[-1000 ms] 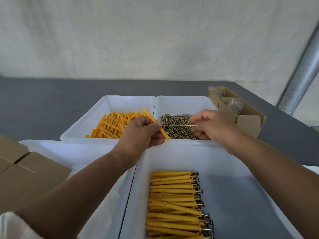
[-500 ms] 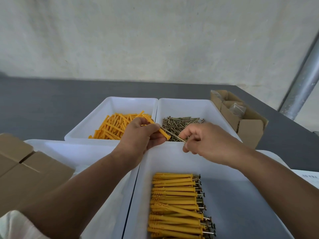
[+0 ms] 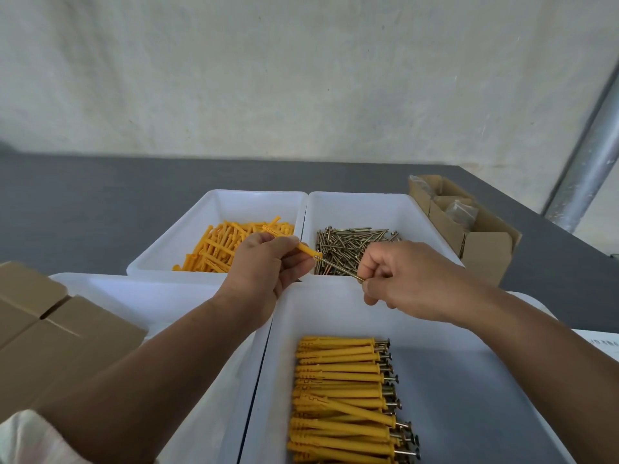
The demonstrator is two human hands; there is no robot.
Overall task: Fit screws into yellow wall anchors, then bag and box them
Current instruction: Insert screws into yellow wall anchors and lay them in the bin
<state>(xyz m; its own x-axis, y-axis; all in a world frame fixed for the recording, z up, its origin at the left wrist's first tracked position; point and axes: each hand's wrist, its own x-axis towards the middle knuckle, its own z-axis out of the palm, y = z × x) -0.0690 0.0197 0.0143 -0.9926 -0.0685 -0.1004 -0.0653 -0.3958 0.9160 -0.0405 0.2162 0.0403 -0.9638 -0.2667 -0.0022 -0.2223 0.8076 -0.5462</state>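
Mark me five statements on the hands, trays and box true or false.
1. The left hand holds a yellow anchor. True.
2. The right hand is empty. False: the right hand pinches a screw whose tip meets the anchor's end.
3. The loose screws lie in the far right tray. True.
4. The near tray holds bare anchors. False: the near tray holds fitted anchors, with screw heads sticking out at their right ends.
5. The cardboard box on the right stands open. True.
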